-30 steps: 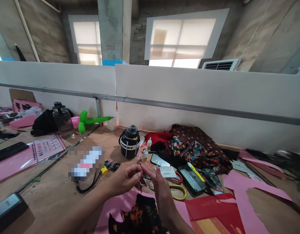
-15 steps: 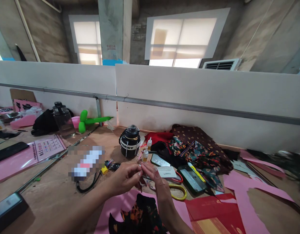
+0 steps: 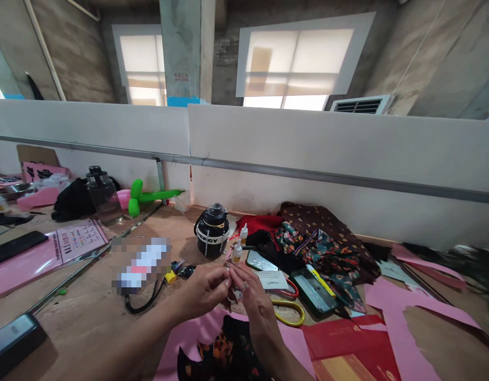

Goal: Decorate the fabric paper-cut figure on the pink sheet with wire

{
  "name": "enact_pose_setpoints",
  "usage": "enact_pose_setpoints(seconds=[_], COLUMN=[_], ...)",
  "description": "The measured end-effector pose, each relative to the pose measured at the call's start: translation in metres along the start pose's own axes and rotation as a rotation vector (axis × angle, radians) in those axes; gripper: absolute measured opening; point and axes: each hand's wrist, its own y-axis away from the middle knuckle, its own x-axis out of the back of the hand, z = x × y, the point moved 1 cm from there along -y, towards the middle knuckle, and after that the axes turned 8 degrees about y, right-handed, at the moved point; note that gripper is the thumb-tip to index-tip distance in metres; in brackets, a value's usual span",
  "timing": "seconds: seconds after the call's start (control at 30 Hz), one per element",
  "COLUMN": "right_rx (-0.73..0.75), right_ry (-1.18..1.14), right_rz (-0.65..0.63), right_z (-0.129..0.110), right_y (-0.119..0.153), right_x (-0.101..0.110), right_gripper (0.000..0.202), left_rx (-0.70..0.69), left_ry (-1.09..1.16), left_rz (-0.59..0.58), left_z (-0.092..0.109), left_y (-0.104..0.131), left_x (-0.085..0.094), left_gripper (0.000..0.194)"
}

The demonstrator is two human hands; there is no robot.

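My left hand (image 3: pixel 208 287) is closed, its thumb and fingers pinched together. My right hand (image 3: pixel 253 296) meets it fingertip to fingertip, fingers bent inward and pressed together. Whatever they pinch is tiny and mostly hidden. Below them, dark floral fabric (image 3: pixel 224 346) lies on pink paper (image 3: pixel 294 344), partly behind my right forearm. Just beyond the fingertips stand two small white-capped bottles, the nearer bottle (image 3: pixel 237 252) and the farther bottle (image 3: pixel 243 235). A yellow handle loop (image 3: pixel 301 312) and a red loop (image 3: pixel 295 288) show right of my right hand, near a white printed card (image 3: pixel 272 280).
A black jug (image 3: pixel 211 235) stands behind the hands. To the right are a dark phone-like case (image 3: pixel 316 293) with a yellow pen (image 3: pixel 323 281), heaped floral cloth (image 3: pixel 319 248) and red folders (image 3: pixel 347 338). A large clear bottle (image 3: pixel 105 198) and green balloon (image 3: pixel 149 196) sit left.
My right hand has shifted slightly left and its fingers have curled more around the left fingertips. The left hand has barely moved, and the things on the table stay put.
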Motion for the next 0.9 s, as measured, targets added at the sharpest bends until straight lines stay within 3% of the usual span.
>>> enact_pose_setpoints(seconds=[0.1, 0.2, 0.27, 0.33, 0.47, 0.57, 0.7, 0.9], right_rx=[0.248, 0.314, 0.231, 0.015, -0.519, -0.740, -0.785, -0.552], right_ry=[0.144, 0.144, 0.064, -0.095, -0.712, -1.060, -1.113, -0.706], right_rz=[0.015, 0.014, 0.003, -0.012, -0.039, -0.036, -0.014, -0.002], right_z=[0.004, 0.007, 0.007, 0.005, -0.003, -0.009, -0.010, -0.006], right_y=[0.000, 0.000, 0.000, -0.001, -0.004, -0.006, -0.006, -0.001], right_x=[0.001, 0.002, 0.001, 0.000, -0.006, -0.009, -0.009, -0.004], right_gripper=[0.041, 0.044, 0.040, 0.039, 0.060, 0.058, 0.053, 0.061], left_rx=[-0.065, -0.014, 0.057, 0.122, 0.185, 0.191, 0.188, 0.152], left_ry=[-0.177, -0.201, -0.089, 0.053, 0.240, 0.300, 0.298, 0.192], left_rz=[0.051, 0.047, 0.024, 0.008, 0.007, 0.017, 0.020, -0.017], left_z=[0.002, 0.001, 0.000, -0.001, 0.001, 0.002, 0.002, 0.000], left_y=[0.002, 0.004, 0.005, 0.004, 0.002, 0.000, -0.001, 0.001], left_x=[0.001, -0.001, -0.003, -0.004, -0.005, -0.004, -0.004, -0.003], left_gripper=[0.019, 0.017, 0.016, 0.019, 0.025, 0.028, 0.030, 0.034])
